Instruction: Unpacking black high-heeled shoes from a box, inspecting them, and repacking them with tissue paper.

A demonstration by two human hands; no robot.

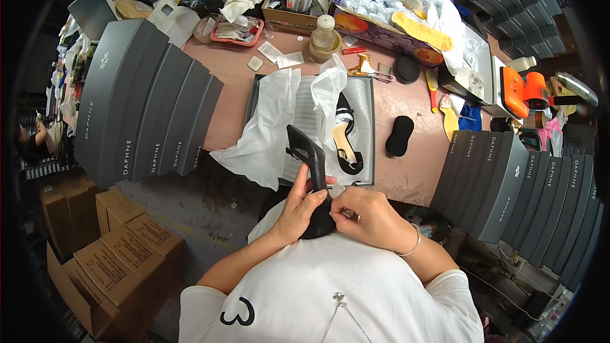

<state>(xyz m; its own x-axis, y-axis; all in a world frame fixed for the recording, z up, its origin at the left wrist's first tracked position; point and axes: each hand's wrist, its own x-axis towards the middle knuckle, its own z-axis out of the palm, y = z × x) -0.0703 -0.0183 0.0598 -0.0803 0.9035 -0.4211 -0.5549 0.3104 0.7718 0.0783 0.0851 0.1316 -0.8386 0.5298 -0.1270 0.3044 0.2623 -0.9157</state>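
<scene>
My left hand [296,211] is closed around a black high-heeled sandal [314,157], which tilts up in front of my body with its sole facing partly toward me. Close beside the sandal's heel end, the fingers of my right hand [367,213] are pinched together. What they grip, perhaps a strap, is too small or hidden to make out. Just beyond my hands lies an open dark grey shoe box [371,128], lined with white tissue paper [272,122] that spills over its left and front edges. A matching black sandal [349,160] with a beige insole rests in the box's right side.
Stacks of dark grey shoe boxes stand left [136,101] and right [492,184]. A black oval pad [399,136], a yellow-and-red brush [433,91] and a clear bottle [325,35] lie on the pink table [413,174]. Brown cartons [127,254] sit on the floor at left.
</scene>
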